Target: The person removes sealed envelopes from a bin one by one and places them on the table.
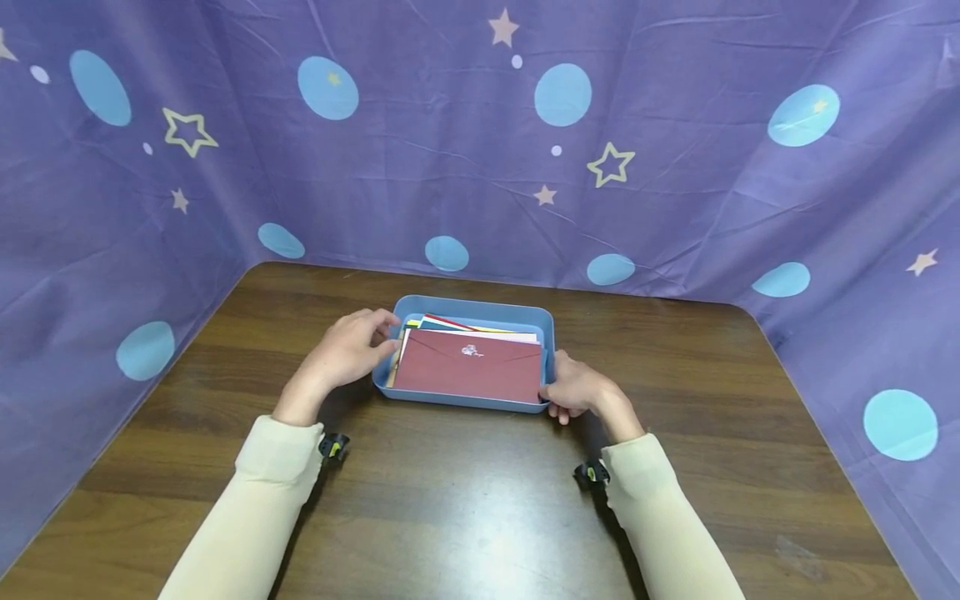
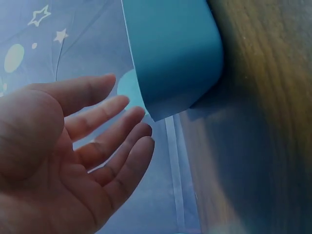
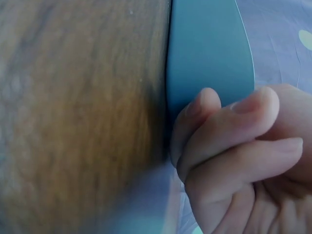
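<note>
A shallow blue tray (image 1: 476, 403) holds a stack of envelopes, with a dark red envelope (image 1: 450, 371) on top bearing a small white print. White, yellow, red and dark blue edges of other envelopes (image 1: 442, 327) show behind it. My right hand (image 1: 581, 387) grips the tray's right front corner, thumb over the rim and other fingers curled outside against the wall (image 3: 209, 48). At the left end, my left hand (image 1: 345, 350) hovers with its fingertips by the rim. In the left wrist view its loosely bent fingers (image 2: 134, 165) are apart from the tray wall.
The brown wooden table (image 1: 450, 467) reflects a bright light near its front. A purple curtain (image 1: 465, 183) with stars and blue ovals encloses the back and both sides. Black wrist cameras (image 1: 333, 446) sit at both cream sleeve cuffs.
</note>
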`<control>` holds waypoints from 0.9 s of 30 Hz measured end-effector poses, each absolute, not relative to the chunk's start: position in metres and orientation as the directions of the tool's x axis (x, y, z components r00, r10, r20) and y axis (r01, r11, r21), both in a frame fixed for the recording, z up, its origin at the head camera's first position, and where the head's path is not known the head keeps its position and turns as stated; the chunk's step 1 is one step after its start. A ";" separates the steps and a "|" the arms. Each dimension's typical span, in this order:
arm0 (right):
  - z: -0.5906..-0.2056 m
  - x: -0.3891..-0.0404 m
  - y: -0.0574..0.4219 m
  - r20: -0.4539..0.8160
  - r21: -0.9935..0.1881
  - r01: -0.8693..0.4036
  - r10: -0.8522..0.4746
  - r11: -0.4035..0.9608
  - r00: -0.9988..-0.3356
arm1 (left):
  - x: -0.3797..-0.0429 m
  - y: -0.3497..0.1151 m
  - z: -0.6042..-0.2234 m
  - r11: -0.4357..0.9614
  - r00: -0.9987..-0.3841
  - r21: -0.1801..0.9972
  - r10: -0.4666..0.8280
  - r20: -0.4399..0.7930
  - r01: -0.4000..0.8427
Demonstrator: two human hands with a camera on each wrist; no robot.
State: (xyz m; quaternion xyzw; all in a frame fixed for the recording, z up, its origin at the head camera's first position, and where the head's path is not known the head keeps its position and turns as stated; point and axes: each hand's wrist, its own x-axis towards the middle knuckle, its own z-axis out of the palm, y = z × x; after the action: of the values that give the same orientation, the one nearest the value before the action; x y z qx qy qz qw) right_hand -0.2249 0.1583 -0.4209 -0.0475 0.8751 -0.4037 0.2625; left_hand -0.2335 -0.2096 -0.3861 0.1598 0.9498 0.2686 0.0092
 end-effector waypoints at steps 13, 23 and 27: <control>-0.422 -0.225 0.159 -0.437 -0.750 0.158 -0.301 0.642 -0.847 | -0.266 -0.198 -0.381 0.822 -0.887 0.352 0.458 0.058 0.448; -0.423 -0.226 0.162 -0.419 -0.759 0.137 -0.318 0.636 -0.850 | -0.283 -0.182 -0.385 0.808 -0.828 0.222 0.560 -0.002 0.546; -0.424 -0.226 0.162 -0.422 -0.761 0.141 -0.317 0.633 -0.849 | -0.279 -0.181 -0.390 0.810 -0.828 0.209 0.561 -0.005 0.548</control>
State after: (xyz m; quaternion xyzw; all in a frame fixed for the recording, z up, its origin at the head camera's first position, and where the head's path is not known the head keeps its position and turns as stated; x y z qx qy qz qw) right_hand -0.2257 0.1623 -0.4236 -0.0511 0.8626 -0.4251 0.2695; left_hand -0.2794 -0.1808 -0.3895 0.2914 0.9508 0.0997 0.0330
